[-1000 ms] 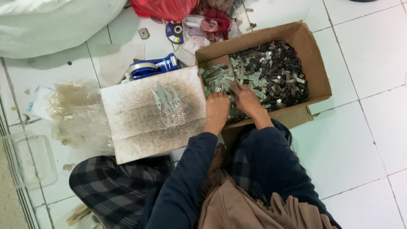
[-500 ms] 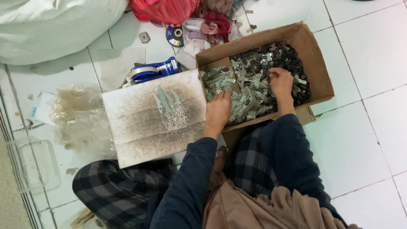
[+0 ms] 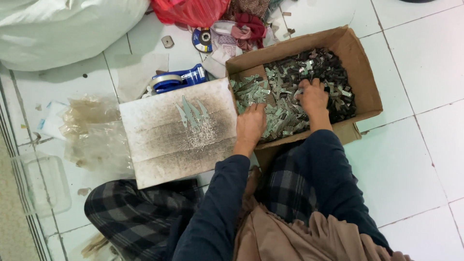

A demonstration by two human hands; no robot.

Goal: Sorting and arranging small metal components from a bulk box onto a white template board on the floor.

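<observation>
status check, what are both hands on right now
Left hand and right hand both down in the heap of small grey metal pieces inside the open cardboard box. Grips hidden. Dusty white board alongside.

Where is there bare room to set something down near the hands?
Bare floor tiles right of the cardboard box. The grey board is bare around its few blades. Crowded: inside the box, both left hand and right hand among metal pieces.

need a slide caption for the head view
Both hands, left hand and right hand, dig into a cardboard box of small metal pieces beside a dusty board.
</observation>
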